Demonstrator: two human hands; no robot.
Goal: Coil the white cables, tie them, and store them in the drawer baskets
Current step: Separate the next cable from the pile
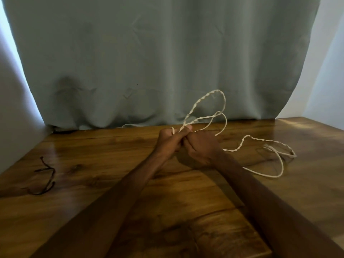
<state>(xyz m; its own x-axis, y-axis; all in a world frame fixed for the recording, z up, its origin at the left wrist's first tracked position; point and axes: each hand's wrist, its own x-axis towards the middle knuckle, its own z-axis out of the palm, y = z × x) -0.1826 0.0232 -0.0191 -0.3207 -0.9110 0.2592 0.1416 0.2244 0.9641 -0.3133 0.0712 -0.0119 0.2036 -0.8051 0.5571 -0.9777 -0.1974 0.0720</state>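
Observation:
A twisted white cable (pixel 205 100) rises in loops above both hands at the middle of the wooden table (pixel 93 146). My left hand (pixel 170 139) pinches the base of the loops between thumb and fingers. Pressed against it on the right, my right hand (pixel 202 148) curls around the same cable. More of the white cable trails right across the table and ends in a loose loop (pixel 279 161). No drawer or basket is in view.
A thin dark tie or cord (pixel 47 176) lies on the table at the left. A grey-green curtain (pixel 158 53) hangs along the table's far edge. A further white strand (pixel 128 125) shows at the curtain's foot.

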